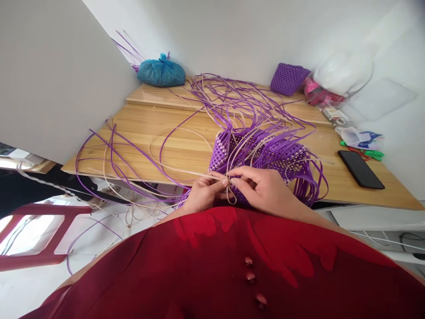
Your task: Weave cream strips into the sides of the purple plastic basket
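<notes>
A half-woven purple and beige basket [221,150] lies at the table's front edge, close to my body. Long loose purple strands [229,95] fan out from it over the table. At its near side my left hand [205,191] pinches a beige strip [179,169] between thumb and fingers. My right hand [262,188] is closed beside it, thumb and forefinger on the same beige strip. A small beige loop [231,197] hangs just below the fingertips. The exact crossing of the strips is partly covered by my fingers.
A blue tied bag [161,72] and a finished purple woven piece [288,79] stand along the wall. To the right lie a black phone [361,169] and small plastic packets [360,138]. A red plastic stool [33,230] stands on the floor at left, near trailing strands.
</notes>
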A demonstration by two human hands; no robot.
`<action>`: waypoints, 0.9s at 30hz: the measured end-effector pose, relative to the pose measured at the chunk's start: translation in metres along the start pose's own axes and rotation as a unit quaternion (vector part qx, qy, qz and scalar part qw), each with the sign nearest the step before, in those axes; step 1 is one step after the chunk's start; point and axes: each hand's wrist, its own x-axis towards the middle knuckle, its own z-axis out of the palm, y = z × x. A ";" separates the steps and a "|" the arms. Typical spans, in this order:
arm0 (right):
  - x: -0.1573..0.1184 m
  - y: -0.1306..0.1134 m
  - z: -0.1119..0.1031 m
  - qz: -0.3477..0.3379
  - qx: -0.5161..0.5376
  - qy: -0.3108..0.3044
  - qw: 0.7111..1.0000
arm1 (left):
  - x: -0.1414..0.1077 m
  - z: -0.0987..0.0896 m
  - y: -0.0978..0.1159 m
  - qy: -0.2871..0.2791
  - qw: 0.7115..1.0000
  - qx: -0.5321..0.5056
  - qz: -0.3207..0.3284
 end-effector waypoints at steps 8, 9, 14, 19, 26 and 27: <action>0.034 0.010 0.001 0.070 0.045 -0.042 0.996 | -0.001 -0.005 -0.004 -0.008 0.999 0.026 0.026; 0.035 0.010 0.003 0.072 0.064 -0.061 0.993 | -0.001 -0.005 -0.004 -0.008 0.999 0.028 0.027; 0.043 0.010 0.000 0.007 0.092 -0.003 0.996 | 0.000 -0.005 -0.004 -0.010 0.999 0.025 0.027; 0.090 0.044 -0.042 0.032 -0.055 0.270 0.961 | 0.001 -0.004 -0.001 -0.010 1.000 0.021 0.009; 0.102 0.045 -0.047 0.116 0.219 0.079 0.966 | -0.001 -0.007 -0.002 0.010 1.000 0.007 -0.006; 0.097 0.039 -0.042 0.124 0.251 0.030 0.960 | -0.001 -0.007 -0.003 0.013 1.000 0.005 -0.004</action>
